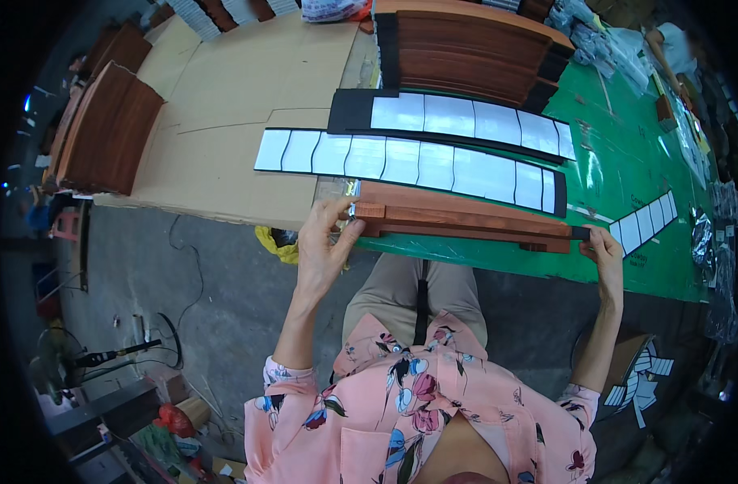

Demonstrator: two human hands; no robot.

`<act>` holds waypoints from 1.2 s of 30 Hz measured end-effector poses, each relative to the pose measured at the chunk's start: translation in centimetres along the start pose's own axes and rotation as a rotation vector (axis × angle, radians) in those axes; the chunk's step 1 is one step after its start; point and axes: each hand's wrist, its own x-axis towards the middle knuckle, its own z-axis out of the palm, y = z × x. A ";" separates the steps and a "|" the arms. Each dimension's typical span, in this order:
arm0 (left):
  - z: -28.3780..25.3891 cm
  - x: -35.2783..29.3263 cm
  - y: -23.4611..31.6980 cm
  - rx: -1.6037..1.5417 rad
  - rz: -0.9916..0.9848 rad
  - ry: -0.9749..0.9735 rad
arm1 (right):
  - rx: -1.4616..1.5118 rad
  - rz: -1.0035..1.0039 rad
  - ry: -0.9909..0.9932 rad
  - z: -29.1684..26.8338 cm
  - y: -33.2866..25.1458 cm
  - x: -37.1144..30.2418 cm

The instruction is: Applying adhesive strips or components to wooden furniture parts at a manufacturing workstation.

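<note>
A long reddish-brown wood-grain board [466, 219] lies across the table's front edge, a raised strip running along it. At its left end, my left hand [324, 242] is closed, thumb below and fingers above. My right hand [604, 248] pinches the short black tip [580, 233] at the other end. Just beyond the board rests a black strip [401, 159] faced with white sections. Behind that is a second black strip [474, 123] with similar white sections. Near my right hand lies a shorter white sectioned strip [647, 224].
A stack of brown boards [466, 52] with black ends stands at the back. Another brown stack [114, 129] sits at the left on cardboard [248, 81]. The table has a green top [595, 181]. Below right, a box [639, 375] holds white scraps. Another person [671, 52] is at the far right.
</note>
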 end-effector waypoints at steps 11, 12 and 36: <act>0.5 -0.7 -3.1 -0.128 0.124 -0.007 | -0.336 -0.295 -0.056 0.3 -5.0 5.6; 0.5 -0.7 -3.8 -0.085 0.194 0.037 | -0.409 -0.359 -0.104 0.9 -5.6 6.7; 1.5 0.4 -5.5 -0.233 0.133 0.157 | -0.940 -0.701 -0.505 -0.8 5.8 11.9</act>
